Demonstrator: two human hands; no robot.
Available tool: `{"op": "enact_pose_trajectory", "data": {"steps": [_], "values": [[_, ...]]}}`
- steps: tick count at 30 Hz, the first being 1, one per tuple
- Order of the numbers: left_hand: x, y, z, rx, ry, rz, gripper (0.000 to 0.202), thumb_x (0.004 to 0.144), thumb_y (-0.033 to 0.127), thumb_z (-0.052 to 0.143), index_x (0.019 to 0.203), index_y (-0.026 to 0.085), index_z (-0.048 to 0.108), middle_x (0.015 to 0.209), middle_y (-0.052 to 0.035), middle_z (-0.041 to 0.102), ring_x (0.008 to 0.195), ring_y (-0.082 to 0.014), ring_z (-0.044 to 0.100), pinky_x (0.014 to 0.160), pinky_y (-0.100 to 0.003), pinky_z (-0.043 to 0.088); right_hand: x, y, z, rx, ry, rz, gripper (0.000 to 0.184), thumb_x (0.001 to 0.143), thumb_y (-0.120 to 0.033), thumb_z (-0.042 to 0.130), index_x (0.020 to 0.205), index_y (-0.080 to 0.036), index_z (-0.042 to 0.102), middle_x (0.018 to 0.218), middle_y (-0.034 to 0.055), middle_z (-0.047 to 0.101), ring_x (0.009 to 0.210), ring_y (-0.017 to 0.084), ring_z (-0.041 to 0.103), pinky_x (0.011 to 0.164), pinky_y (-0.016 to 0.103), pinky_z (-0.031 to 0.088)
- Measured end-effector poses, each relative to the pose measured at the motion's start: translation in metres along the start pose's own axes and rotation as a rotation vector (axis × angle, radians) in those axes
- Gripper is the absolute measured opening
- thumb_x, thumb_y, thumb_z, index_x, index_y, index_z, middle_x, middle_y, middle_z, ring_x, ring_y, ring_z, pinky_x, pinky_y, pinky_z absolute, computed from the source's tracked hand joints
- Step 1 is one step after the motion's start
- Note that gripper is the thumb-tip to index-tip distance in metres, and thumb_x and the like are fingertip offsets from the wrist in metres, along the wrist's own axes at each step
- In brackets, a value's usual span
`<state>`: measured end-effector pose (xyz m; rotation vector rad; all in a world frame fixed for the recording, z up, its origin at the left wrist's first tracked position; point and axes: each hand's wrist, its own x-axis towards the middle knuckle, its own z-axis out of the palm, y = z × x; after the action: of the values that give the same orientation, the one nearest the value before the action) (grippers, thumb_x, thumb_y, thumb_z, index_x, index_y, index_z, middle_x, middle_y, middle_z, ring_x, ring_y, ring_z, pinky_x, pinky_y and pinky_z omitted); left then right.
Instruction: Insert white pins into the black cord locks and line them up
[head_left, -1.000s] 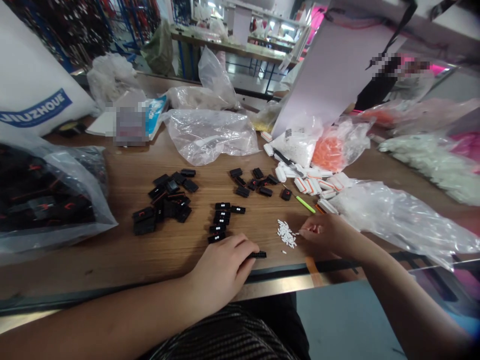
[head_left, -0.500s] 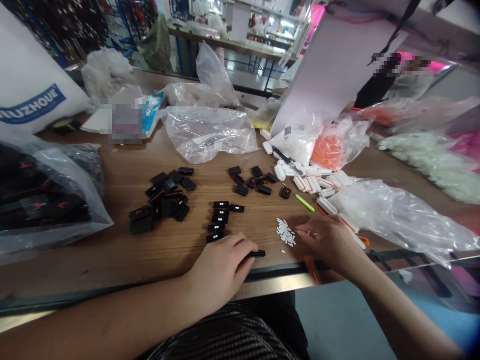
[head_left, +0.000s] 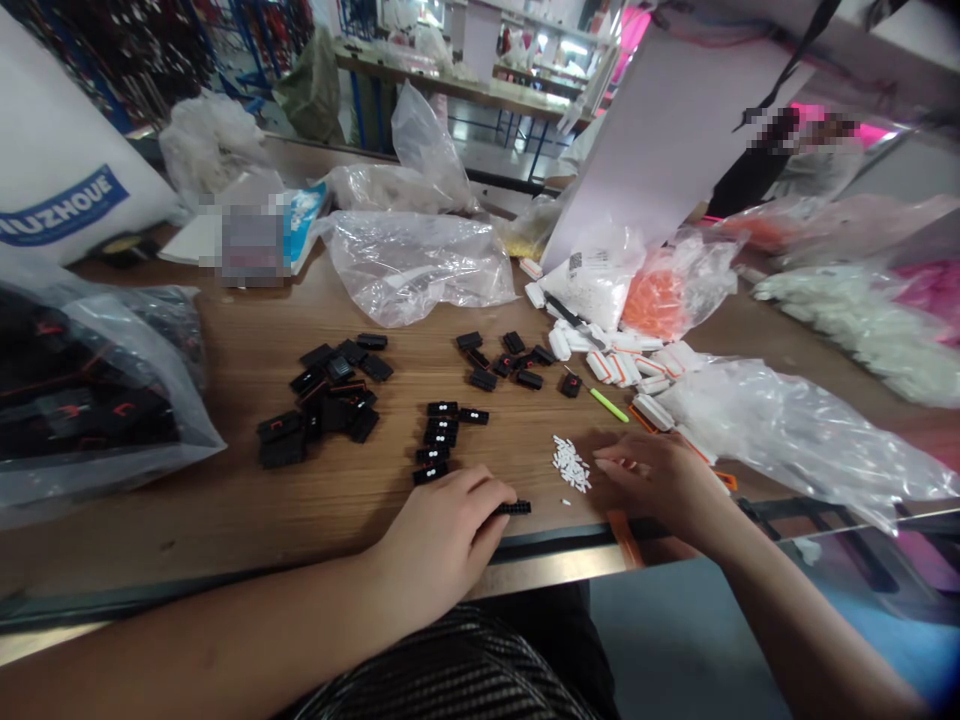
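My left hand (head_left: 450, 530) rests at the table's front edge, its fingers closed on a black plastic connector housing (head_left: 515, 508). Only the housing's right end, with rows of small holes, shows past the thumb and forefinger. Close by on the right lies a small pile of white plastic pins (head_left: 571, 464), with one loose pin (head_left: 565, 502) below it. Just right of the pile is my right hand (head_left: 660, 480), fingers pointing left and slightly apart; no pin can be made out in them. Several black housings with white dots (head_left: 441, 425) lie in a column beyond my left hand.
More black housings (head_left: 337, 390) lie heaped at left, near a clear bag of them (head_left: 90, 400). A green-handled tool (head_left: 610, 405) lies before white-and-orange parts (head_left: 622, 368). Plastic bags (head_left: 420, 265) line the back, and another bag (head_left: 795, 430) lies at right.
My right hand has shifted slightly away from the white pins, and its fingertips look a little more parted. My left hand and the housing stay in place.
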<state>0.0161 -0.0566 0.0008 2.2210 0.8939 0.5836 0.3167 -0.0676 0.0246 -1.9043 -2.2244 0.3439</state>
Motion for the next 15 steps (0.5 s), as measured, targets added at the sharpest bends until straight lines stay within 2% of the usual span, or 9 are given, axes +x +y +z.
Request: {"op": "enact_pose_trajectory", "data": {"steps": [5,8,11,15], "values": [[0.001,0.0,0.0,-0.001,0.0,-0.003,0.017,0.093,0.014,0.056,0.108,0.02,0.063,0.1,-0.0036,0.065,0.092,-0.0208,0.064,0.084,-0.041,0.055,0.003,-0.001,-0.004,-0.102,-0.039,-0.02,0.025,0.091,-0.031,0.053,0.076,-0.02,0.072,0.079,0.0042,0.073,0.071,0.019,0.064,0.069,0.032,0.045],[0.002,-0.001,0.0,-0.009,-0.013,-0.045,0.015,0.092,0.015,0.059,0.104,0.02,0.063,0.097,-0.0029,0.066,0.088,-0.0201,0.063,0.082,-0.038,0.054,0.005,-0.013,-0.008,-0.093,-0.02,0.013,0.023,0.089,-0.03,0.056,0.07,-0.021,0.067,0.074,0.0018,0.069,0.068,0.017,0.062,0.066,0.03,0.042],[0.002,-0.001,-0.001,-0.023,-0.023,-0.086,0.012,0.09,0.014,0.061,0.1,0.02,0.063,0.092,-0.0012,0.066,0.08,-0.0176,0.062,0.075,-0.032,0.053,0.006,-0.04,-0.011,0.064,0.012,-0.049,0.02,0.091,-0.031,0.057,0.076,-0.022,0.067,0.076,0.0008,0.068,0.071,0.017,0.062,0.071,0.03,0.042],[0.002,0.0,-0.001,-0.037,-0.035,-0.094,0.011,0.089,0.013,0.062,0.097,0.02,0.063,0.091,-0.0002,0.065,0.077,-0.0156,0.061,0.07,-0.027,0.049,0.006,-0.083,-0.003,0.224,-0.043,-0.246,0.015,0.094,-0.028,0.057,0.083,-0.022,0.065,0.074,-0.0018,0.065,0.07,0.014,0.059,0.081,0.033,0.037]]}}
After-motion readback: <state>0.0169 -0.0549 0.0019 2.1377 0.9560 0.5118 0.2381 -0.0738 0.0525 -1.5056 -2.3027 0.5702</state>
